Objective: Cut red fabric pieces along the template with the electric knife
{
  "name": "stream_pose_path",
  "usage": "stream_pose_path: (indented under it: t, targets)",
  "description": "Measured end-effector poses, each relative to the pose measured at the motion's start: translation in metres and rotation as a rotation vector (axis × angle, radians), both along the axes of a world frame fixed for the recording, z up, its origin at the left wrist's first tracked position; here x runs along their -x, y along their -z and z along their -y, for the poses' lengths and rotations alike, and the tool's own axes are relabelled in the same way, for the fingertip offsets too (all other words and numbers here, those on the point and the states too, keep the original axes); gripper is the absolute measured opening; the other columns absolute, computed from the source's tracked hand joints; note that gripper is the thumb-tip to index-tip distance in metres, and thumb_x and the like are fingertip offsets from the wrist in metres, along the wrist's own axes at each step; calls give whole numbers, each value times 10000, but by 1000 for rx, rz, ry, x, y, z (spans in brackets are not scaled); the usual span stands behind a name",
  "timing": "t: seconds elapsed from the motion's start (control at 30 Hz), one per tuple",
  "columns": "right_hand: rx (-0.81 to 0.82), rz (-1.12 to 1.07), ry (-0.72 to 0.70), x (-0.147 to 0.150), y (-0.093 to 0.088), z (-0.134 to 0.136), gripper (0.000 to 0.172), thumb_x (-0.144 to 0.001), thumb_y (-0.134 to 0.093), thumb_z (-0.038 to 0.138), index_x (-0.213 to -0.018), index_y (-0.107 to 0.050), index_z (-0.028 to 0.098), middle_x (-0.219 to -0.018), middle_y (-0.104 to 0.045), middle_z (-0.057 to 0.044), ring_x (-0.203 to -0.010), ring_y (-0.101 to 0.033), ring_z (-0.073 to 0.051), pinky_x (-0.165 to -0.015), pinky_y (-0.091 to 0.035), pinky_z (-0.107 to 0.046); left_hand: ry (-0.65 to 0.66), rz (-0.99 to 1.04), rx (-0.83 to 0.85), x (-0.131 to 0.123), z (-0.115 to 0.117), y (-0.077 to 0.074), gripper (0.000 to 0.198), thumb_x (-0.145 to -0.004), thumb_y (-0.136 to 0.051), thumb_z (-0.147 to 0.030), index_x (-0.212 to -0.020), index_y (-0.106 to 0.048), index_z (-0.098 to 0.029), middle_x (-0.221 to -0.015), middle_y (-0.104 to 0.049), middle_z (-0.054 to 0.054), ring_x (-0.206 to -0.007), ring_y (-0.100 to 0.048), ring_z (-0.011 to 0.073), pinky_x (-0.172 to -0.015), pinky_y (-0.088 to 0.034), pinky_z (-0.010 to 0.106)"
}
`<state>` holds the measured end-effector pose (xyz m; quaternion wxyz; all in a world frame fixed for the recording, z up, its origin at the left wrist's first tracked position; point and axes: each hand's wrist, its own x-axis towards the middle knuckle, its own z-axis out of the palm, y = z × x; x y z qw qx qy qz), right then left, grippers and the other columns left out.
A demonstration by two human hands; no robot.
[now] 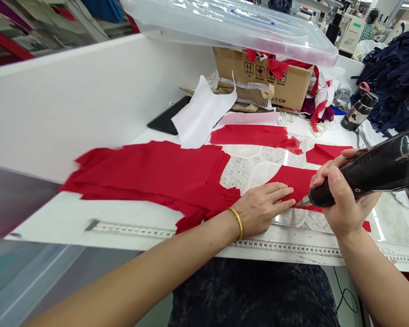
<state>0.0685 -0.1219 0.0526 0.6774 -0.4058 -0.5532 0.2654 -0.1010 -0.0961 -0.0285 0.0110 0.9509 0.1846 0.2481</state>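
Note:
A red fabric piece (289,179) lies on the clear patterned mat (238,170). Pressing on its left edge with outstretched fingers is my left hand (264,206), which wears a gold bangle. My right hand (344,200) is wrapped round a black handheld power tool (381,168) with a pointed metal tip. That tip touches or nearly touches the lower edge of the red piece, just beside my left fingertips. Left of the hands, a stack of larger red fabric pieces (157,172) spreads over the table, partly beneath my left wrist.
A tape measure (286,246) runs along the table's front edge. Behind are a red strip (252,135), white paper (204,111), a cardboard box (259,75) under a clear plastic lid (241,27), and a black bottle (359,111). Dark blue strips (391,81) pile up at right.

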Motion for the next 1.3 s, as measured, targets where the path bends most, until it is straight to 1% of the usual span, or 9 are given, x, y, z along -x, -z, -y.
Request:
stream_pose_path:
  t: [0.1,0.23,0.33,0.57,0.77,0.87,1.0,1.13,1.3]
  targets:
    - [-21,24,23,2,1,-1,211,-865,-649,294,-979,-473,265,-664,-551,67,-516,-558,-130,-531,-526,-317,1,3,0,0,0,0,444,-810,-473,-23,-1196,-669,-120,-1286,-672,139,-1214,-618,264,-1039,-555,432]
    - [-38,73,16,3,3,-1,162,-884,-616,275,-903,-456,262,-632,-541,62,-507,-562,-135,-505,-522,-317,-14,-7,11,0,0,0,470,-799,-462,-12,-1203,-667,-137,-1294,-671,132,-1231,-608,256,-1030,-564,436]
    - [-23,20,16,-3,2,2,195,-873,-630,278,-993,-476,264,-655,-554,65,-519,-576,-140,-523,-531,-323,-21,0,13,1,1,0,451,-822,-456,-16,-1209,-661,-126,-1290,-673,137,-1227,-612,257,-1026,-568,434]
    - [5,40,102,-40,-3,11,238,-871,-693,342,-1037,-540,266,-683,-567,62,-542,-601,-152,-577,-527,-335,21,34,-40,-4,9,-3,460,-813,-447,3,-1229,-631,-69,-1301,-671,170,-1226,-618,285,-1028,-566,446]
    - [3,109,157,-66,-3,19,213,-884,-688,356,-1015,-551,258,-703,-595,49,-562,-618,-157,-619,-542,-350,93,6,-14,-27,15,-8,454,-828,-468,-23,-1257,-610,-66,-1318,-666,169,-1250,-610,276,-1055,-549,421]
    - [13,71,133,-68,-1,21,232,-888,-684,377,-1022,-529,268,-671,-583,58,-537,-596,-152,-566,-524,-328,107,-32,6,-42,13,-7,436,-855,-491,-58,-1275,-609,-78,-1344,-653,167,-1263,-605,276,-1074,-535,432]
    - [-13,7,87,-67,-1,21,230,-892,-690,347,-1036,-528,269,-671,-596,60,-532,-599,-150,-535,-505,-312,107,18,-13,-57,7,-5,325,-978,-478,-180,-1235,-643,-67,-1302,-675,176,-1231,-628,282,-1078,-532,445]
    - [-39,-39,73,-64,0,19,230,-884,-703,306,-1029,-532,259,-673,-610,66,-511,-590,-135,-520,-508,-295,107,22,-11,-61,2,-3,363,-1041,-432,-285,-1214,-658,-59,-1282,-685,175,-1244,-624,283,-1079,-533,435]
    - [-68,-60,103,-63,3,15,214,-857,-715,262,-1001,-558,244,-666,-621,65,-499,-582,-123,-510,-505,-279,106,-18,22,-59,1,-1,396,-1057,-399,-314,-1259,-645,-77,-1327,-664,168,-1288,-595,281,-1100,-518,444]
